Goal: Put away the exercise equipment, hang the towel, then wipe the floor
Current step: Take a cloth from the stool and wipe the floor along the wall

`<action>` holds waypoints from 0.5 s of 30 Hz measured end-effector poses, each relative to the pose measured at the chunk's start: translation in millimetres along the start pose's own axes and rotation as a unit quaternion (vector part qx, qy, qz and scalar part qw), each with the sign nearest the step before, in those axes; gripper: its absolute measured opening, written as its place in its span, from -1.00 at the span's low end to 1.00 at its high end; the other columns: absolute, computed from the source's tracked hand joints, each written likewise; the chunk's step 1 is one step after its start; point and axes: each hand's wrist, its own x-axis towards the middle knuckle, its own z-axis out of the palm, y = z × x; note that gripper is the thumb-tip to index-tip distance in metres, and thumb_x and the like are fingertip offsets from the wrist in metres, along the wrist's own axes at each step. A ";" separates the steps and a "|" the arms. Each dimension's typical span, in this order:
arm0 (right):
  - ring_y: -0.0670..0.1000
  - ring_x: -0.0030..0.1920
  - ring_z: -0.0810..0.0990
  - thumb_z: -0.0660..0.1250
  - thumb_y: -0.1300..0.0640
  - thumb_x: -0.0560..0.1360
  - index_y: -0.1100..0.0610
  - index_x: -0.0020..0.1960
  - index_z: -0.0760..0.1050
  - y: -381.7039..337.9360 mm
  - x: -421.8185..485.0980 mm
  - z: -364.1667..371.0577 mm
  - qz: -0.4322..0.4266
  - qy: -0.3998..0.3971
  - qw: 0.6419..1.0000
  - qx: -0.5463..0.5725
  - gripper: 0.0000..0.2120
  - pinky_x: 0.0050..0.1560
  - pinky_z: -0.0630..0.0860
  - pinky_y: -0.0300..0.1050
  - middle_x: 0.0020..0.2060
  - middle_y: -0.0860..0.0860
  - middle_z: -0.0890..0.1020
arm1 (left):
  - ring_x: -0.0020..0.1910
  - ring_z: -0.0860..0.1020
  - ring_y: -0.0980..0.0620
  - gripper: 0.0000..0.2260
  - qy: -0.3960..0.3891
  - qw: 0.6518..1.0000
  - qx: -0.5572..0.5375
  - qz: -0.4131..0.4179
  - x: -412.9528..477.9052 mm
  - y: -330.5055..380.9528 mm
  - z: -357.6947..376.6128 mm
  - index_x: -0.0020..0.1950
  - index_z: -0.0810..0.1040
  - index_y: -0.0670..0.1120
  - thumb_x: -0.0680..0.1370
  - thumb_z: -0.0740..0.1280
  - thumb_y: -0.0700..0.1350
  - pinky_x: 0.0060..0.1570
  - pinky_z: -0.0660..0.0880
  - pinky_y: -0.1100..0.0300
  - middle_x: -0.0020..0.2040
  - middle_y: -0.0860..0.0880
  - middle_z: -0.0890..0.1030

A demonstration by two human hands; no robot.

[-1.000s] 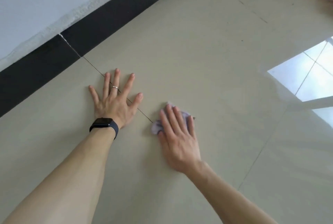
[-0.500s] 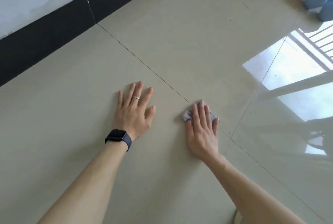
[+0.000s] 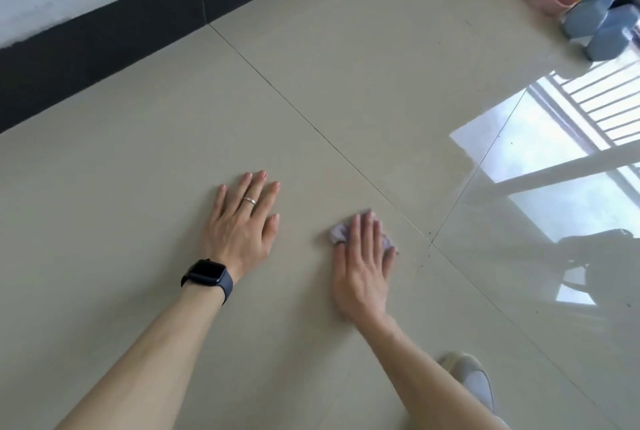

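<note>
Wiping is the step in hand. The right hand (image 3: 362, 267) lies flat with straight, closed fingers, pressing a small crumpled lilac cloth (image 3: 340, 233) onto the glossy beige tiled floor (image 3: 138, 187). The cloth sits just beside the thin diagonal grout line (image 3: 311, 124), near the point where 2 joints meet and well clear of the black skirting board (image 3: 104, 34) along the floor's far edge. The left hand (image 3: 242, 228) rests flat on the tile with its fingers slightly spread. It holds nothing and sits apart from the right, apparently as a brace.

Findings:
1. The cloth is largely hidden under the fingers. Spreading it wider would likely cover more tile per stroke and keep bare skin from smearing the gloss.
2. Small dark specks (image 3: 429, 233) lie at the joint. Overlapping strokes along the grout seem advisable.
3. Body weight is best carried on the left hand, leaving the right light and even.

The pink and blue dumbbells (image 3: 588, 24) stand at the floor's far right corner. No towel is in view.
</note>
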 end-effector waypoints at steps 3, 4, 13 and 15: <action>-0.02 0.61 0.00 0.06 -0.05 0.70 0.00 0.60 0.15 0.5 -40.9 5.1 -0.372 -0.062 0.923 -0.078 -0.51 0.56 0.04 0.14 0.61 -0.02 0.11 | 0.50 0.31 -0.13 -0.57 0.014 1.000 -0.012 -0.008 -14.7 -2.6 -4.1 0.50 0.40 -0.03 0.63 0.13 0.01 0.43 0.20 -0.20 0.52 -0.10 0.36; -0.01 0.61 0.04 0.07 -0.06 0.70 0.01 0.59 0.18 6.7 -26.0 -2.6 -0.439 -0.083 0.890 -0.091 -0.51 0.56 0.06 0.11 0.60 -0.02 0.14 | 0.51 0.31 -0.13 -0.57 0.018 1.000 -0.016 -0.010 -21.8 -5.1 -6.1 0.50 0.40 -0.01 0.63 0.13 0.01 0.43 0.20 -0.20 0.53 -0.10 0.35; -0.09 0.59 -0.27 -0.11 -0.09 0.69 -0.06 0.62 -0.18 -50.1 74.8 -1.7 0.093 -0.013 0.995 0.017 -0.45 0.55 -0.27 0.24 0.62 -0.10 -0.19 | 0.31 0.48 -0.15 -0.58 0.030 0.998 0.000 -0.050 -33.5 -42.4 -37.9 0.41 0.51 0.05 0.55 0.25 0.04 0.19 0.36 -0.08 0.42 -0.08 0.48; -0.10 0.60 -0.22 -0.07 -0.08 0.69 -0.07 0.63 -0.09 -71.6 42.6 10.5 -0.152 -0.037 0.987 -0.026 -0.47 0.56 -0.28 0.14 0.62 -0.12 -0.14 | 0.36 0.43 -0.17 -0.51 0.012 0.993 0.023 -0.114 -25.3 -68.0 -48.4 0.47 0.43 0.07 0.54 0.23 0.12 0.23 0.35 -0.15 0.47 -0.08 0.41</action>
